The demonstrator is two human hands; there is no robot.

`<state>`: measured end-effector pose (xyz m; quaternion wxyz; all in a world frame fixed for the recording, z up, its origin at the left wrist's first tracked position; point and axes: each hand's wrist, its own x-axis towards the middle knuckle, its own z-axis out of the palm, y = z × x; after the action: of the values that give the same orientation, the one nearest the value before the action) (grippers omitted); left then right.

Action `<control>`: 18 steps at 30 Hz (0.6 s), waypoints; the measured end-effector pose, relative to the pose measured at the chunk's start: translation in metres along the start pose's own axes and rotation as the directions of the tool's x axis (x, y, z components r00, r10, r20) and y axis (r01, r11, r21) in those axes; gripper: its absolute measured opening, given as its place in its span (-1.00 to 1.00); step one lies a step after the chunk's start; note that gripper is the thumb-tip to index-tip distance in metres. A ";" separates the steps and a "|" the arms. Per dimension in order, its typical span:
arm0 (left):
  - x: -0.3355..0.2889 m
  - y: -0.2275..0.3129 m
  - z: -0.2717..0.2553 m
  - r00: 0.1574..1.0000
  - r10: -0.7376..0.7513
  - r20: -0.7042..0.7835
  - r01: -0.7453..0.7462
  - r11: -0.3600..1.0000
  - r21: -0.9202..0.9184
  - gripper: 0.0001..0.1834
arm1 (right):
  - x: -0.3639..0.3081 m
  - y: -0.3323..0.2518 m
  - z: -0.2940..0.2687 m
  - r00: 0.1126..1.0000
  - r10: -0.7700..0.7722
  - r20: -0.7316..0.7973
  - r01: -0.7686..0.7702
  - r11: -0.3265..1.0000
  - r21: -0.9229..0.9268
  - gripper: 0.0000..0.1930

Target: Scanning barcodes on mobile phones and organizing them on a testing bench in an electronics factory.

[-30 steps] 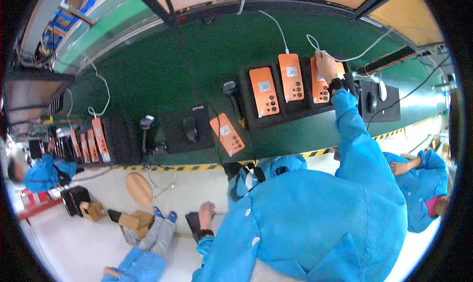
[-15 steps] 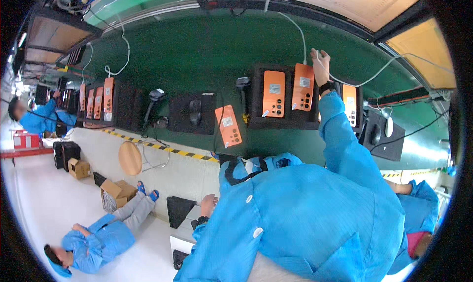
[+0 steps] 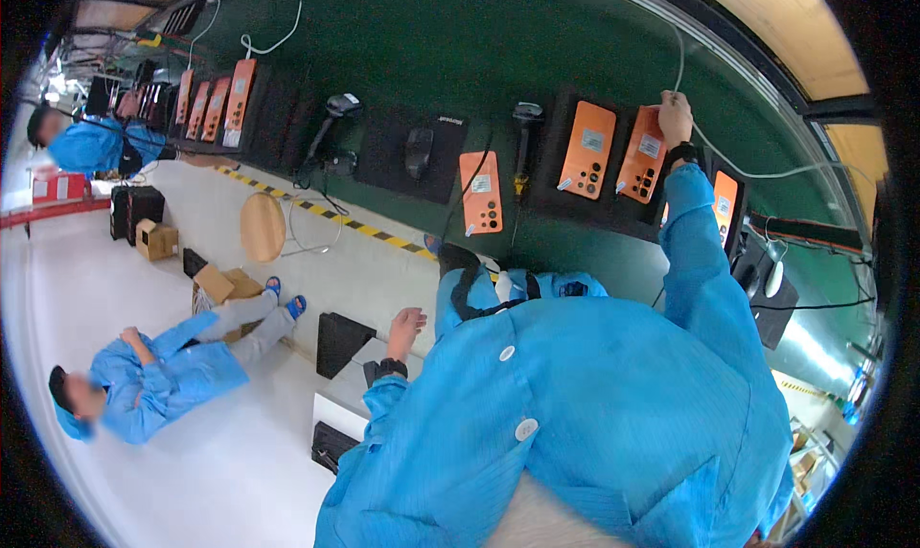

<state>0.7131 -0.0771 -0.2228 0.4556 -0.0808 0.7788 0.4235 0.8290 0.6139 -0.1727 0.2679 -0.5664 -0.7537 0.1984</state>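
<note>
My right hand (image 3: 675,117) is at the far end of an orange phone (image 3: 640,157), its fingers closed around a white cable (image 3: 680,55) there. The plug end is hidden behind the fingers. Left of that phone lies another orange phone (image 3: 587,150), back up, on the same black pad. A further orange phone (image 3: 725,203) shows to the right, partly behind my sleeve. My left hand (image 3: 407,330) hangs off the bench at my left side, fingers apart and holding nothing. One single orange phone (image 3: 481,194) lies close to the bench's near edge, a dark cord crossing it.
A scanner (image 3: 526,141) and a mouse (image 3: 418,153) on a black mat are left of the pad. Several cabled orange phones (image 3: 240,98) stand farther left. A second white cable (image 3: 767,175) runs right. A round wooden stool (image 3: 262,228) and a seated-looking person (image 3: 163,376) are left.
My view has turned, so the bench slants down to the right. My right hand has closed in on the phone's cable end. My left hand has risen slightly, its fingers more visible.
</note>
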 end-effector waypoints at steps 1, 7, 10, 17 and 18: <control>-0.001 -0.003 0.000 1.000 -0.003 -0.003 0.003 1.000 -0.006 -0.64 | -0.001 -0.012 -0.002 0.996 0.030 0.082 -0.037 0.996 0.085 -0.65; -0.006 -0.007 0.010 0.997 -0.070 -0.012 0.069 0.997 -0.037 -0.64 | -0.044 -0.008 -0.025 0.887 -0.360 0.288 0.386 0.922 -0.037 -0.68; -0.004 -0.025 0.018 0.996 -0.089 0.010 0.089 0.991 -0.103 -0.64 | -0.078 -0.044 -0.066 0.892 -0.234 0.386 0.189 0.970 0.153 -0.70; 0.004 -0.034 0.015 0.995 -0.095 0.034 0.097 0.994 -0.057 -0.65 | -0.040 -0.098 -0.055 0.891 0.040 0.452 -0.299 0.801 0.518 -0.55; 0.004 -0.022 0.006 0.997 -0.064 0.031 0.065 0.997 -0.038 -0.65 | -0.021 -0.088 -0.041 0.907 -0.029 0.420 -0.177 0.879 0.443 -0.55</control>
<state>0.7261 -0.0852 -0.2401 0.4788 -0.1085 0.7607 0.4247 0.7936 0.5694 -0.0919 0.2237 -0.4581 -0.6991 0.5014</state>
